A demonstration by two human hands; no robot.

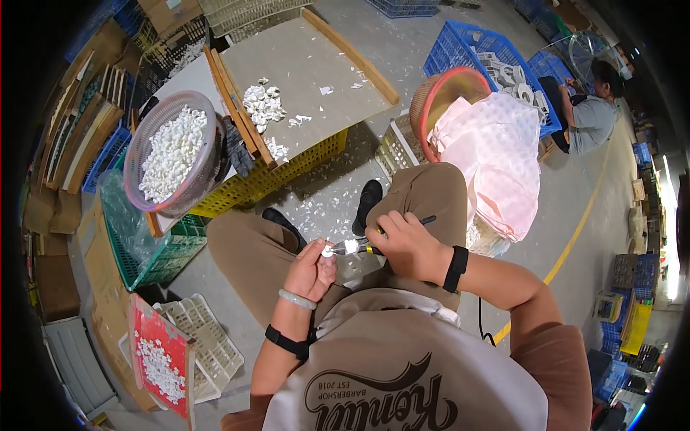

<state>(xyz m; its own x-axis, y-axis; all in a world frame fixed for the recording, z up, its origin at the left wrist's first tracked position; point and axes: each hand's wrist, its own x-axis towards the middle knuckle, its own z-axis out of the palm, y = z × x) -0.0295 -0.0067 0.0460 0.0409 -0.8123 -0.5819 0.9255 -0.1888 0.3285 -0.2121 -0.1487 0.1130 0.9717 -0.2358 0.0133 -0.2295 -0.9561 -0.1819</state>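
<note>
My right hand (408,244) is closed round a pair of pliers or cutters (351,246) with black and yellow handles and a white patch near the pivot. Their jaws point left, at a small white piece (327,251), probably plastic. Between thumb and fingertips my left hand (312,271) pinches that piece. Both hands meet above my lap, and the jaws touch or nearly touch the piece; which one is too small to tell. On the board-topped table (316,72) ahead lies a heap of similar white pieces (264,105).
A pink basket (129,169) full of small white parts stands at left. Near left are a red tray (136,316) of white bits and a cream crate (223,345). At right, pink sheeting (496,158) spills from a red basket (424,108). Another person (593,118) sits far right.
</note>
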